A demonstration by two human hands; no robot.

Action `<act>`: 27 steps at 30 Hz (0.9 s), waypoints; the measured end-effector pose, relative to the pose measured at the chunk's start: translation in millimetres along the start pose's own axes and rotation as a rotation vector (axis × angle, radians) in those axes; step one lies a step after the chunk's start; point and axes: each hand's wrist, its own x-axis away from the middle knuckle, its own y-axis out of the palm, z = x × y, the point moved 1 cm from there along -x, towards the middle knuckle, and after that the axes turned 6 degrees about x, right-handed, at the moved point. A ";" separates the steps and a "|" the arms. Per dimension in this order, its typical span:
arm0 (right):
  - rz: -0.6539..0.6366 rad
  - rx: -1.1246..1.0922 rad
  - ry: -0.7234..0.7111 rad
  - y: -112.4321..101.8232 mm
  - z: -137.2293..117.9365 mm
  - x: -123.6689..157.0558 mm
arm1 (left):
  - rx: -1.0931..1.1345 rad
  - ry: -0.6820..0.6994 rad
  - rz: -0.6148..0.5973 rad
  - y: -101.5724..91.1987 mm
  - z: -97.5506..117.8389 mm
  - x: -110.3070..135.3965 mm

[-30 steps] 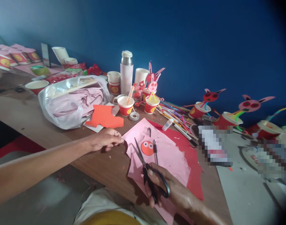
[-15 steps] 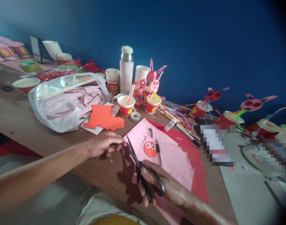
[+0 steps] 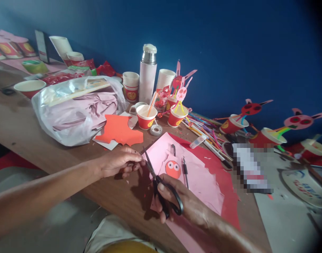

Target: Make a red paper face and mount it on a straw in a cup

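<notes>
My right hand (image 3: 174,196) grips black-handled scissors (image 3: 151,169), thumb and fingers at the loops. The blades point up and left, slightly apart, toward the fingertips of my left hand (image 3: 121,162). That hand's thumb and fingers are pinched beside the blades; whatever they hold is too small to make out. On pink paper (image 3: 205,186) just beyond lies an orange-red disc (image 3: 172,173) with two googly eyes. A black pen (image 3: 185,169) and its cap (image 3: 172,150) rest near the disc. Red paper (image 3: 231,200) shows beneath the pink sheet.
Left of the papers are an orange paper scrap (image 3: 121,129) and a plastic bag (image 3: 71,121). Behind stand a flask (image 3: 148,80), a paper cup (image 3: 145,123) and a tape roll (image 3: 156,130). Rabbit-headed cup figures (image 3: 178,116), colourful sticks (image 3: 210,147) and a blurred phone-like object (image 3: 252,168) lie rightward.
The view has shifted, so the table items appear farther right. Both hands keep nearly the same pose, with the scissors still by my left fingertips.
</notes>
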 end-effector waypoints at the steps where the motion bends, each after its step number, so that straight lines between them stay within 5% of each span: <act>1: 0.001 0.003 -0.002 -0.7 -1.1 -0.7 | 0.013 -0.008 -0.001 -0.2 0.0 -0.2; 27: 0.015 0.070 -0.031 -18.1 -0.8 -7.4 | 0.125 -0.039 -0.042 -7.6 -4.2 -4.7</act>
